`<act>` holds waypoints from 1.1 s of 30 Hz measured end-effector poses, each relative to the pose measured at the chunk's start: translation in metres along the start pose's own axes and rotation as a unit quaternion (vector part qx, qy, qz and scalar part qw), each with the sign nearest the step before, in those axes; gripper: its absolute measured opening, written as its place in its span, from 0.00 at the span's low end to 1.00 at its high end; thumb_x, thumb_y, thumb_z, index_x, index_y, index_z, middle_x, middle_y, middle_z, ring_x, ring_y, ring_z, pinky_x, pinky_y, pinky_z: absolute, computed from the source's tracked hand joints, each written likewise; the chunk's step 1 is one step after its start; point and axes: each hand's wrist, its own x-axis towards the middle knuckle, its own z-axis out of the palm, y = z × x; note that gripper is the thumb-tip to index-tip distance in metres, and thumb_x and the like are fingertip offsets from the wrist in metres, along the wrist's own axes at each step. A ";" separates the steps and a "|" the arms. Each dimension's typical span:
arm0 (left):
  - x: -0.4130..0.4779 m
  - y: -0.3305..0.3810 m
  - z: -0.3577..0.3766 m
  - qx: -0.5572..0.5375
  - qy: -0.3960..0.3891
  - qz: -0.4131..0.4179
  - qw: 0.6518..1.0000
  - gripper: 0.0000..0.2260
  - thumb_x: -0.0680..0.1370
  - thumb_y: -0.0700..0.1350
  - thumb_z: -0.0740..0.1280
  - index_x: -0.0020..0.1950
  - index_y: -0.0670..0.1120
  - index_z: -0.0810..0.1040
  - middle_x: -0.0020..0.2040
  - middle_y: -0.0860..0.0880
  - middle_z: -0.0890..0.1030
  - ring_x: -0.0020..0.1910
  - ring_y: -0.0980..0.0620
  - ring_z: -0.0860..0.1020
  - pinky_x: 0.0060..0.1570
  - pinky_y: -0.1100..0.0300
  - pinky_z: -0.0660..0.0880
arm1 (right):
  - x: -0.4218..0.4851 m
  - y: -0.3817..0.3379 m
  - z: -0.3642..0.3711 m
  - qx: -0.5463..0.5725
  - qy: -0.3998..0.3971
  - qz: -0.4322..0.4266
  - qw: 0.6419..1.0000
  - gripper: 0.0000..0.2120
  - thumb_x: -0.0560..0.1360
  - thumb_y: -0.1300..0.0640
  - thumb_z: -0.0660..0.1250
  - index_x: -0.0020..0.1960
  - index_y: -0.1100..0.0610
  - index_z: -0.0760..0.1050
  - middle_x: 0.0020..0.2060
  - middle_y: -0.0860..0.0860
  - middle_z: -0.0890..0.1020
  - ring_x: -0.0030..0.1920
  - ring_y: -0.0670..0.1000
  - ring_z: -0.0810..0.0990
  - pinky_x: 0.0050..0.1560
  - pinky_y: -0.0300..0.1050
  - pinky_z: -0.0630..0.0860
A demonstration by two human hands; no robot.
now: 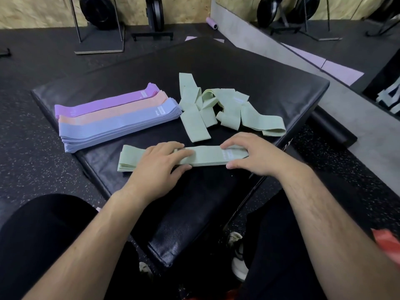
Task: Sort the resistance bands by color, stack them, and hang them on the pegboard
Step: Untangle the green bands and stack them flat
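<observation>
The left hand (154, 164) lies flat on the green stack (205, 156) to keep it down on the black pad (238, 68), while the right hand (251, 153) pinches its long edges, probably to square the bands; the loose green bands (216, 105) wait just behind

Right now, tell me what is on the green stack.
The left hand presses the middle of the green stack; the right hand pinches its labelled end. The parts beneath them are covered.
</observation>
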 end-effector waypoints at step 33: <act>0.028 0.005 -0.002 -0.124 0.118 -0.025 0.985 0.08 0.79 0.47 0.69 0.58 0.49 0.79 0.54 0.55 0.77 0.52 0.54 0.78 0.53 0.53 0.76 | 0.059 -0.039 0.029 -0.002 0.140 -0.071 0.988 0.07 0.83 0.58 0.60 0.55 0.53 0.77 0.50 0.41 0.74 0.48 0.43 0.73 0.50 0.42 0.71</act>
